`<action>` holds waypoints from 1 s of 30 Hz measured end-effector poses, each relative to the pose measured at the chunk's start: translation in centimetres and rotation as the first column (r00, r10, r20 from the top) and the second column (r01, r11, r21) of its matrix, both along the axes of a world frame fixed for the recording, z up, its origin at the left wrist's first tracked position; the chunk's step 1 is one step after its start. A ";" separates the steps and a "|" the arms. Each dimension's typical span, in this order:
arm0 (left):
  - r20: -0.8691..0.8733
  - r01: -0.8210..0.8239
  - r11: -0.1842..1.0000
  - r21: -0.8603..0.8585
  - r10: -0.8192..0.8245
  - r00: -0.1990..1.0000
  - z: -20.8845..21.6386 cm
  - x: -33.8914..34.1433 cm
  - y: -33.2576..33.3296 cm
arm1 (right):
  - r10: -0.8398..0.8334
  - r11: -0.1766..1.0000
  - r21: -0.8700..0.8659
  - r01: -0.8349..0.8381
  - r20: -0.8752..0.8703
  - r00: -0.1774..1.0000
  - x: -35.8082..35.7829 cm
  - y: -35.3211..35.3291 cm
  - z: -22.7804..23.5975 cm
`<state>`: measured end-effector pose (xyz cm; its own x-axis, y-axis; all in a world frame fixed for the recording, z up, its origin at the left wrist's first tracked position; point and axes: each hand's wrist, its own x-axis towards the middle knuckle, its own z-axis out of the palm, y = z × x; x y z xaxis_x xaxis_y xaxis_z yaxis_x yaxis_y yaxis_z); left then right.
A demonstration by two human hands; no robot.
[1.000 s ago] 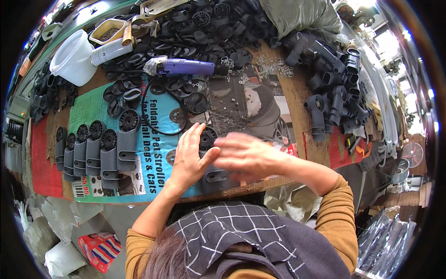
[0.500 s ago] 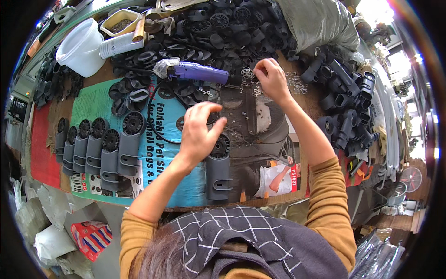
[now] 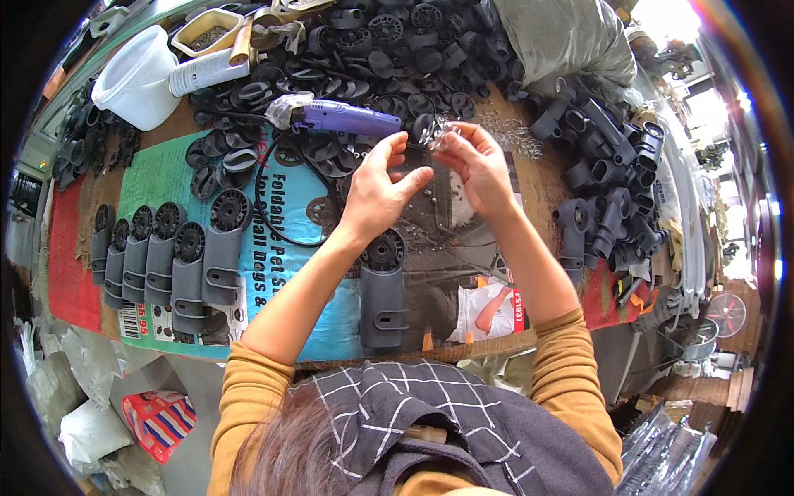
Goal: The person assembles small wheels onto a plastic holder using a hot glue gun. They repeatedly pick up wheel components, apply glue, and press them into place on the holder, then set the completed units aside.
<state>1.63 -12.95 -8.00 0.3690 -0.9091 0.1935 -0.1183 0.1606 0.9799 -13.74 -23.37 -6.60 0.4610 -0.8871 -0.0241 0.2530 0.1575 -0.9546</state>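
My left hand (image 3: pixel 376 194) is raised over the middle of the table, its fingers and thumb apart with nothing visible between them. To its right, my right hand (image 3: pixel 478 165) is closed in a pinch beside a cluster of small shiny metal pieces (image 3: pixel 432 132). Whatever sits between those fingertips is too small to make out. Below my left hand lies a grey plastic housing (image 3: pixel 382 310) with a round black wheel (image 3: pixel 383 250) at its far end. A purple power screwdriver (image 3: pixel 347 118) rests just beyond both hands, pointing right.
Several similar grey housings (image 3: pixel 188 285) with wheels line the table's left. Black plastic parts (image 3: pixel 389 62) heap at the back, with black tube fittings (image 3: pixel 616 153) on the right. A white bucket (image 3: pixel 136 83) and a tray of small parts (image 3: pixel 208 35) occupy the far left. Loose wire-like pieces (image 3: pixel 517 136) lie scattered.
My left hand has moved right and farther from me. My right hand has come down and nearer to it, fingertips now at the metal cluster. The view has shifted slightly.
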 end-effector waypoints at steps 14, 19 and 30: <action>-0.462 0.275 0.950 0.148 -0.179 0.868 -0.4 1.9 1.6 | -0.119 0.938 -0.338 0.077 -0.104 0.987 1.3 5.5 -0.4; -0.199 0.162 0.952 0.258 -0.112 0.974 -0.6 1.9 1.1 | -0.189 0.853 -0.494 0.165 0.003 0.982 2.3 5.1 -1.0; 0.323 -0.182 0.950 0.252 0.095 0.942 0.3 4.4 0.6 | -0.521 0.338 -0.895 -0.292 -0.436 0.734 0.7 3.6 -1.7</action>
<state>6.01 -12.35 -7.66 0.4582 -0.8864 0.0665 -0.4179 -0.1487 0.8962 -13.04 -19.74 -8.27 0.5823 -0.5591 0.5902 -0.4458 -0.8267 -0.3432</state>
